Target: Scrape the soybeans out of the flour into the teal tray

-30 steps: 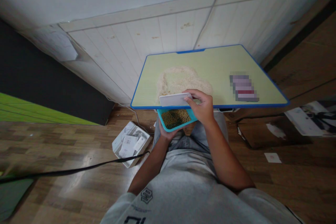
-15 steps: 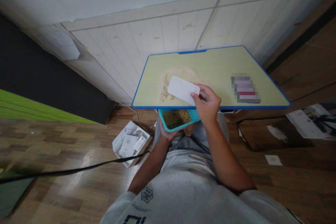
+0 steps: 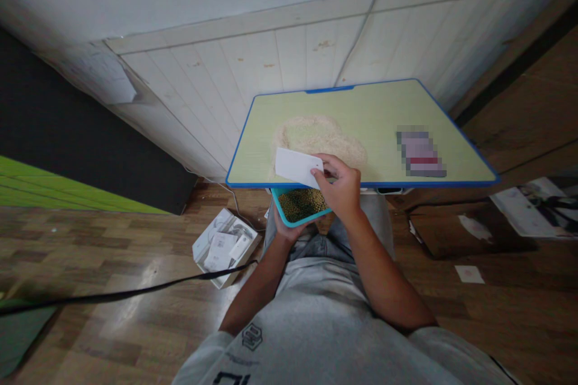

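Note:
My right hand (image 3: 339, 183) pinches one end of a flat white card-like scraper (image 3: 295, 165), held tilted over the front edge of the table (image 3: 388, 108). Below that edge, my left hand (image 3: 289, 230) grips a turquoise tray (image 3: 291, 223) from underneath, its fingers partly hidden. Green and yellowish beans or grains (image 3: 300, 204) lie in the tray, whose right side is covered by my right hand. On the tabletop a pale, fine-grained heap (image 3: 334, 135) is spread in a rough ring behind the scraper.
A blurred-out flat item (image 3: 421, 153) lies on the table's right side. An open white box (image 3: 226, 246) with papers and cables stands on the floor at left, a black strap (image 3: 149, 286) beside it. Cardboard (image 3: 451, 225) is on the floor at right.
My right hand has drawn the scraper left and toward me, nearer the table's front edge. The yellowish bits by the scraper are no longer visible. The left hand and tray have stayed in place.

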Demonstrator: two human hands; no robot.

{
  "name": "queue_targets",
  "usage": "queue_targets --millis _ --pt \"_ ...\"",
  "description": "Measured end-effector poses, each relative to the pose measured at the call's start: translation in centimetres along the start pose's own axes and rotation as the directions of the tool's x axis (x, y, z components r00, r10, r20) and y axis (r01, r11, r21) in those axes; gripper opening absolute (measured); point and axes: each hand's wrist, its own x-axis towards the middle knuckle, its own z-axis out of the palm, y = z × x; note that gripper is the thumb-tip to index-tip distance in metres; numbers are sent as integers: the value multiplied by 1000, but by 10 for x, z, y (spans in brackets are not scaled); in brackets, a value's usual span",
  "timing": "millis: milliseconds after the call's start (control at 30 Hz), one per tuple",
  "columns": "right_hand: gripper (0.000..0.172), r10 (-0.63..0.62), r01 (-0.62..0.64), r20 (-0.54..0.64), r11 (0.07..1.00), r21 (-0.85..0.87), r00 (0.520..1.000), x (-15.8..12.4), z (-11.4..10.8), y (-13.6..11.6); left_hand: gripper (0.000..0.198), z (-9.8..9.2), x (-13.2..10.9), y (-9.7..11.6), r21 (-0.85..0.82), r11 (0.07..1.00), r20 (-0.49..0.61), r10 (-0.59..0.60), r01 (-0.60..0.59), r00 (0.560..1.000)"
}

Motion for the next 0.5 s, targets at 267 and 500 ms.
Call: queue_targets --millis 267,500 --pt "28 -15 10 -128 999 -38 992 13 -13 8 115 -11 3 -3 -39 999 79 -4 8 997" --pt "26 -61 56 -128 998 -39 990 39 -4 17 108 -14 4 -4 -2 1000 45 -6 6 999"
